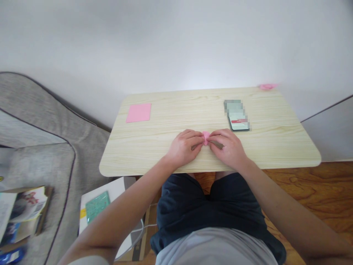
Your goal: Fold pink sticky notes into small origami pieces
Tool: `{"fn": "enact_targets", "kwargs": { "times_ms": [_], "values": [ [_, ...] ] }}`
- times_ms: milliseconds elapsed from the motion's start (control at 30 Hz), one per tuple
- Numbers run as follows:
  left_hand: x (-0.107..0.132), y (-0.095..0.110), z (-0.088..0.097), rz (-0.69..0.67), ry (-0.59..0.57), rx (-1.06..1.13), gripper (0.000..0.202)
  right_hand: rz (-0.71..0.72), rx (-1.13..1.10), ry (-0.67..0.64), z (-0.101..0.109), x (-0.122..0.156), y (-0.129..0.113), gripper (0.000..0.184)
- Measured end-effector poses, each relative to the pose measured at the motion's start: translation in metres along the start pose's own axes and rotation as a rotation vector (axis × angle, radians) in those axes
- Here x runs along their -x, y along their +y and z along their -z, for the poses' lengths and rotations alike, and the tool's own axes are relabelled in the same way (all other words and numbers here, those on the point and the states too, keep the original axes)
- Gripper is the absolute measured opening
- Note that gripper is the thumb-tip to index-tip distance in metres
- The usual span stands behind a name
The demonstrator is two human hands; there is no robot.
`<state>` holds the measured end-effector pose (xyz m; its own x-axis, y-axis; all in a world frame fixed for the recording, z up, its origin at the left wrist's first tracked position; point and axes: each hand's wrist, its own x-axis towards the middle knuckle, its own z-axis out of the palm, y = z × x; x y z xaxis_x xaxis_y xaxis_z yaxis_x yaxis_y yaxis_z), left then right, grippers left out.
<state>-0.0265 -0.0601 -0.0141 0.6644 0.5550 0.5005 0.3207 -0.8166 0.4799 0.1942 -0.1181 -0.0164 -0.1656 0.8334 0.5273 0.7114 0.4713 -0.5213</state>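
Note:
A small folded piece of pink paper (205, 137) is pinched between my two hands, low over the near middle of the table. My left hand (186, 147) grips its left side with thumb and fingers closed. On the right side, my right hand (227, 147) holds it the same way. Much of the paper is hidden behind my fingertips, so its full shape cannot be made out. A flat stack or sheet of square pink paper (138, 112) lies at the table's left. Another folded pink paper piece (268, 87) sits at the far right corner.
A phone (237, 116) with its screen lit lies on the wooden table (176, 110), beyond my right hand. The white wall (176, 44) borders the back edge. To the left stand a grey sofa (41, 162) and a white box with a green packet (97, 206).

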Motion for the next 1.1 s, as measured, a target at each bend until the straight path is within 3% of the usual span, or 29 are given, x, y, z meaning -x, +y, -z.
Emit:
{"fn": "enact_targets", "kwargs": {
  "times_ms": [300, 500, 667, 1100],
  "values": [
    [-0.006, 0.002, 0.001, -0.010, -0.049, 0.047, 0.025, -0.089, -0.049, 0.049, -0.003, -0.010, 0.000, 0.019],
    [-0.022, -0.007, 0.001, 0.164, 0.073, -0.028, 0.019, -0.058, -0.044, 0.016, -0.001, -0.010, 0.006, 0.014],
    [-0.032, -0.020, -0.002, 0.148, -0.044, -0.050, 0.017, -0.078, -0.010, 0.005, -0.001, -0.010, 0.006, 0.014],
    [-0.029, -0.025, -0.007, 0.127, -0.003, -0.033, 0.014, -0.202, 0.083, -0.022, -0.002, -0.016, 0.011, 0.007]
  ]
}}
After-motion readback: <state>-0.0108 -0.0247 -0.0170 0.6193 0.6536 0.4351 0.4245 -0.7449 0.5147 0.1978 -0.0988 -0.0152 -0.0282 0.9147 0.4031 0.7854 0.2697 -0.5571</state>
